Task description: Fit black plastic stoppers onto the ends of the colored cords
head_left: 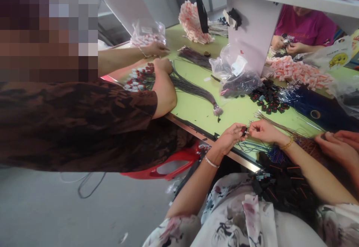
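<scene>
Over the table's front edge, my left hand [231,138] is closed on a small black connector housing [244,130]. Close beside it on the right, the fingers of my right hand [263,130] are pinched together, pointing at the housing. What they hold is too small to make out; a thin pale tip shows between the two hands. Several thin brown wires [276,124] with metal ends lie behind my right hand. Blue wires [276,153] lie under my right wrist. Black housings with red marks [270,99] are heaped farther back.
A co-worker's arm [165,86] reaches over wire bundles [193,84] at left; other hands [336,144] work at right. Plastic bags [238,75] and pink-white connectors [300,71] lie farther back. Black parts [283,187] rest on my lap. A red stool [168,164] stands below.
</scene>
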A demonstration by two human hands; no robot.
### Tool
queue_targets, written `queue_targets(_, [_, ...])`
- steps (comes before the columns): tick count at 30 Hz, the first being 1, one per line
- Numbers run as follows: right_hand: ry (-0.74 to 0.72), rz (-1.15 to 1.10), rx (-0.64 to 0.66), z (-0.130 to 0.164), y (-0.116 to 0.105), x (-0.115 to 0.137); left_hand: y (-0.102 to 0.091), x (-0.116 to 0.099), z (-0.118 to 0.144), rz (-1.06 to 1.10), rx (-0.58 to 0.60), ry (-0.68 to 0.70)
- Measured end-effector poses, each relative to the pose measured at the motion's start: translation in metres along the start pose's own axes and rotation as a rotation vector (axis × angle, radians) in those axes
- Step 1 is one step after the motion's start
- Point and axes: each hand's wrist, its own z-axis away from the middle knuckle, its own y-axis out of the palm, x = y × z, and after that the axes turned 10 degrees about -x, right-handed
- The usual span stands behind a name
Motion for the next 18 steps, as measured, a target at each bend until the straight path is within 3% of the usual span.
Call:
queue_targets(12, [-0.009,0.064,-0.006,-0.0004,0.0014,-0.002,-0.0003,0.0014,-0.0015,0.018,-0.012,-0.003])
queue_targets(18, [0.005,0.061,0.012,-0.0005,0.0043,0.0007,0.0026,0.0085,-0.0016,-0.04,-0.034,0.058])
